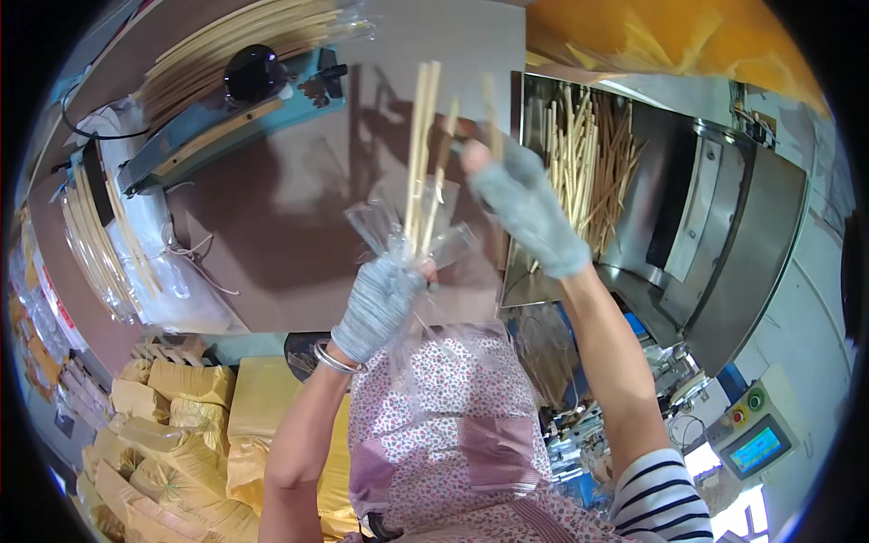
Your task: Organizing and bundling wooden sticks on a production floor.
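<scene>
My left hand (378, 306), in a grey knit glove with bare fingertips, is closed around the bottom of a bunch of clear plastic sleeves (369, 224). Several pale wooden chopsticks (420, 154) stand upright in them, their upper ends sticking out. To the right and a little higher, my right hand (534, 206) wears a similar glove and is closed on one or more pale chopsticks (491, 109), blurred by motion. How many it grips I cannot tell. Right beside that hand, loose chopsticks (566, 154) lie heaped in a metal tray.
A blue bag sealer (235, 136) stands on the brown table (262, 244), with a long chopstick pile (235, 45) behind it. Packed chopsticks (95, 244) lie at the left. Yellow sacks (186, 452) fill the lower left. A machine with a control screen (759, 448) stands at right.
</scene>
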{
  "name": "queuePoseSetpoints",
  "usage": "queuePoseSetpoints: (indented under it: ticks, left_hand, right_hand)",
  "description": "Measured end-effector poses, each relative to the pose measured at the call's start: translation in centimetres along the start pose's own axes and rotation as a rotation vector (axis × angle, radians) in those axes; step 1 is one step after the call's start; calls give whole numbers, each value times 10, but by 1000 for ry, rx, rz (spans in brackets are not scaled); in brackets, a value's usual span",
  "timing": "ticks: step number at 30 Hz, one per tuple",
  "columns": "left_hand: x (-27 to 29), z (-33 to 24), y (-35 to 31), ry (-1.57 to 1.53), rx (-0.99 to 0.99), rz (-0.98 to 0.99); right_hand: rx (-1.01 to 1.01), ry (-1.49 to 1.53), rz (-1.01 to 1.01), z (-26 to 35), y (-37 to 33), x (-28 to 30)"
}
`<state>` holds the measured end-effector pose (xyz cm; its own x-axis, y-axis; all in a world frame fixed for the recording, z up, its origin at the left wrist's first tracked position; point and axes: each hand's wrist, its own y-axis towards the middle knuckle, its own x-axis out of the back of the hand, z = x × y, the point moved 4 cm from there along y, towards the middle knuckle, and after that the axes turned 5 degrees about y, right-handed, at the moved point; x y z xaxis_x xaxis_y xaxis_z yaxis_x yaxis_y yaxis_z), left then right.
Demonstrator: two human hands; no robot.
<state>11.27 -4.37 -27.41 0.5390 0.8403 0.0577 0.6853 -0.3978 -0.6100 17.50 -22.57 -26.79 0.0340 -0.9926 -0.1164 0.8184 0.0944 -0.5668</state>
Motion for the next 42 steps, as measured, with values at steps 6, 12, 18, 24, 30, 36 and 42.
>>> queuePoseSetpoints:
  ticks: [6, 12, 18, 24, 30, 36, 42]
  left_hand:
    - [-5, 6, 4, -120, 57, 17]
    - [9, 41, -27, 29, -86, 52]
    - [68, 91, -13, 167, 358, -262]
    - [65, 92, 22, 338, -86, -610]
    - [64, 82, 23, 745, -145, -826]
    - [87, 78, 14, 447, 17, -806]
    - [101, 80, 9, -550, 141, -588]
  right_hand:
    - [9, -10, -78, -1, 32, -35]
    - [669, -693, -483, 66, 59, 61]
    - [96, 245, -188, -3, 24, 58]
    - [65, 158, -489, -60, 38, 5]
    - [337, -710, -440, -35, 80, -75]
    - [335, -798, -382, -51, 80, -66]
    - [22, -283, -127, -75, -18, -19]
